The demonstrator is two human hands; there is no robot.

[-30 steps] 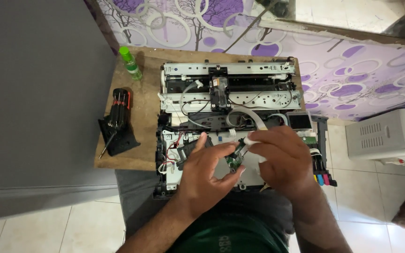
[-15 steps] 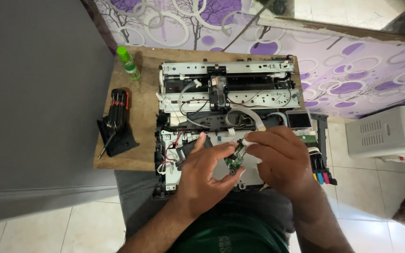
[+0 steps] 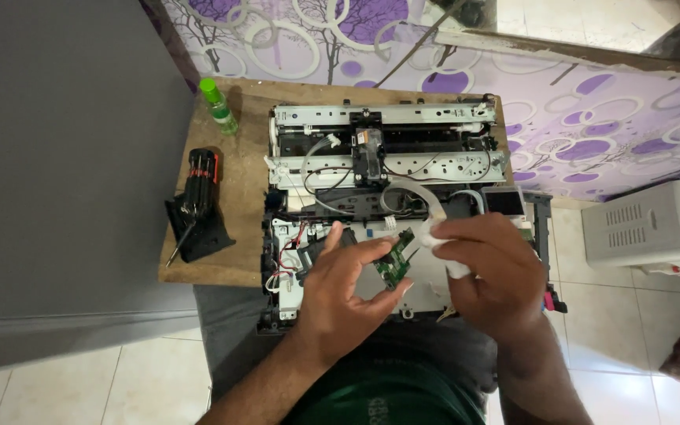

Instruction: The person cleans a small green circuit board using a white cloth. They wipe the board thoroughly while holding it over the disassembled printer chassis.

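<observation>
The left hand (image 3: 352, 283) holds a small green board (image 3: 395, 264) by its edge, with the thumb and fingers pinching it. The board sits tilted, just above the open printer (image 3: 379, 157). The right hand (image 3: 493, 271) is just beside the board and grips a white wad (image 3: 438, 236), maybe a cloth or tissue, with the fingers curled tight around it. The wad touches or nearly touches the top end of the board; I cannot tell which. The printer has no cover, so its wires and metal parts show. It rests on a brown table (image 3: 245, 181). To the left of the printer lies a black and red screwdriver (image 3: 198, 185) on a black stand. A green bottle (image 3: 218, 106) stands near the far left corner of the table. A purple and white cloth (image 3: 592, 134) hangs behind.
</observation>
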